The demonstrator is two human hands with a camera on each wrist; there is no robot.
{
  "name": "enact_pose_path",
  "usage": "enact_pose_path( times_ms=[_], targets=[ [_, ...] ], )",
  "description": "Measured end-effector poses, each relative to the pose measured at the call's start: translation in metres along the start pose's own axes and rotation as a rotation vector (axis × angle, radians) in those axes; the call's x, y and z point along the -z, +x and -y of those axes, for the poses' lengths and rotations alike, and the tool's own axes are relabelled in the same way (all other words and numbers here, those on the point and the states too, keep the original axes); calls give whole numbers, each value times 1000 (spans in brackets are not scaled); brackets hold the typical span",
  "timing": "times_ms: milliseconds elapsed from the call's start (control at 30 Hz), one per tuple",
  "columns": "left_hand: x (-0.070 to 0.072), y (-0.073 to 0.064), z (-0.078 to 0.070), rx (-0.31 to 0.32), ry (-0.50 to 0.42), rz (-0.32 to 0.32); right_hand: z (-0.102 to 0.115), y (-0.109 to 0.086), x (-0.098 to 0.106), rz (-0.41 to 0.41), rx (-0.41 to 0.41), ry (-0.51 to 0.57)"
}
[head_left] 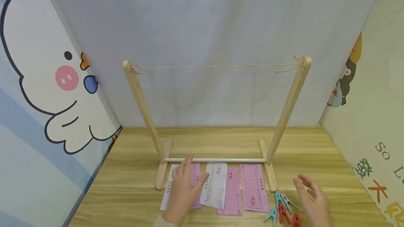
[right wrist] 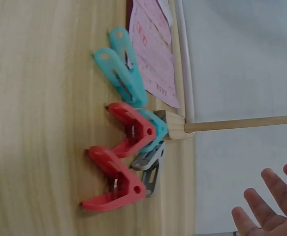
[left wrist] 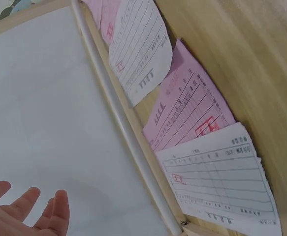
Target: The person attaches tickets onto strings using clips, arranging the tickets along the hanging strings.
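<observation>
My left hand [head_left: 183,190] hovers above the paper slips at the left, fingers spread and holding nothing. Under it lie a white slip [left wrist: 217,179] and a pink slip [left wrist: 190,105], both partly covered in the head view. A second white slip [head_left: 214,185] overlaps another pink slip [head_left: 233,193], and one more pink slip [head_left: 255,187] lies to their right. My right hand [head_left: 312,199] is just right of the clothespins, fingers loosely bent with nothing in them. These are red clothespins [right wrist: 116,179], teal clothespins [right wrist: 121,69] and a grey clothespin [right wrist: 152,169].
A wooden frame [head_left: 289,109] stands on the wood-grain table [head_left: 126,195]. A thin string [head_left: 205,66] is tied between its post tops, and a white rod [head_left: 217,160] joins the posts low down. Behind it hangs a pale curtain [head_left: 205,20].
</observation>
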State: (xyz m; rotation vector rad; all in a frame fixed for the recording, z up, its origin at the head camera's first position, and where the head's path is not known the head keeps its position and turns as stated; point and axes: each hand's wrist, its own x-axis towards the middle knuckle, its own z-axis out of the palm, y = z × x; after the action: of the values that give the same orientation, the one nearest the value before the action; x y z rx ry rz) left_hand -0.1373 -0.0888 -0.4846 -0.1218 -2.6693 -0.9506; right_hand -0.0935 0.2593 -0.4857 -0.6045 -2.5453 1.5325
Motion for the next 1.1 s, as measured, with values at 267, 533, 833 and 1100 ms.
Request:
enact_pose_path(
  times_ms=[267, 533, 833, 1100],
  targets=[
    [-20, -7, 1, 11, -22, 63, -25, 4, -2, -44, -100, -16],
    [-45, -19, -4, -36, -24, 109, -46, 2, -6, -99, -198, 10],
    [-68, -34, -6, -75, 40, 191, -63, -6, -12, -159, -251, 183],
    [-88, -39, -23, -128, 54, 275, -72, -4, -14, -161, -317, 175]
  ],
)
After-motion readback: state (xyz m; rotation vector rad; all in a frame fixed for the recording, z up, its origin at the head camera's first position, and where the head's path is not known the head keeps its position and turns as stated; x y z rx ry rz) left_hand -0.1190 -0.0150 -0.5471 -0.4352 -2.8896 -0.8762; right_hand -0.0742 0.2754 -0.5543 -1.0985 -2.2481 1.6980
